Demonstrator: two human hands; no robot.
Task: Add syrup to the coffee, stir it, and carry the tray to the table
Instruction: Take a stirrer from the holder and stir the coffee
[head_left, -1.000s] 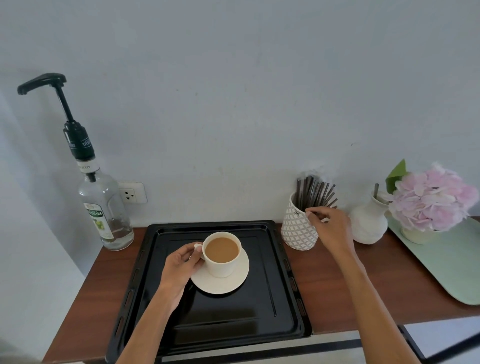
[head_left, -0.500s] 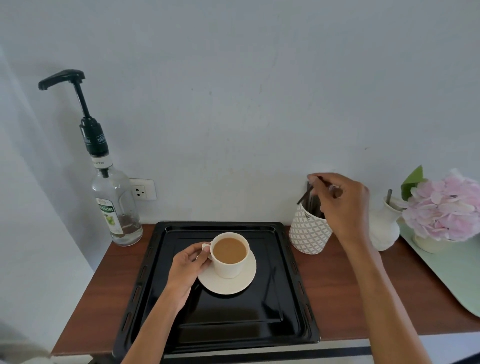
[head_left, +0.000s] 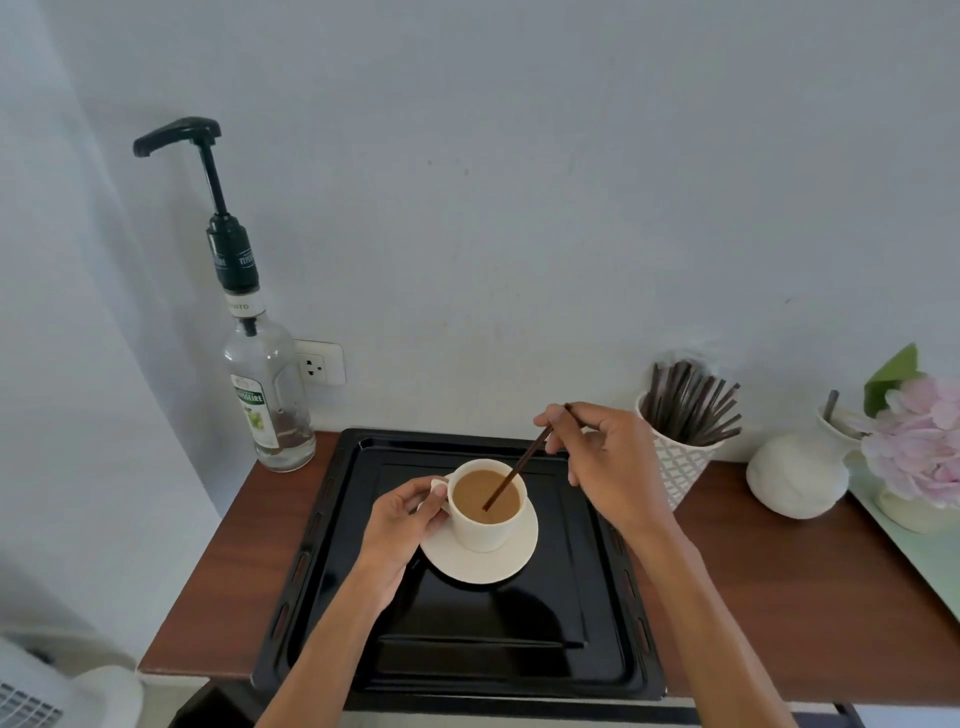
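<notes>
A white cup of milky coffee (head_left: 485, 497) stands on a white saucer (head_left: 480, 561) in the black tray (head_left: 587, 597) on the wooden shelf. My left hand (head_left: 402, 525) grips the cup's handle. My right hand (head_left: 605, 462) pinches a thin brown stir stick (head_left: 522, 462), held slanted with its lower tip dipped in the coffee. The clear syrup bottle (head_left: 267, 400) with a tall black pump stands at the back left, beside the tray.
A patterned white holder (head_left: 685, 452) full of stir sticks stands right of the tray, partly behind my right hand. Further right are a round white vase (head_left: 797, 475), pink flowers (head_left: 919, 441) and a pale green tray (head_left: 930, 551). A wall socket (head_left: 319, 362) sits behind the bottle.
My right hand drew one stick out of the holder, carried it left and put its tip into the coffee. My left hand kept hold of the cup's handle.
</notes>
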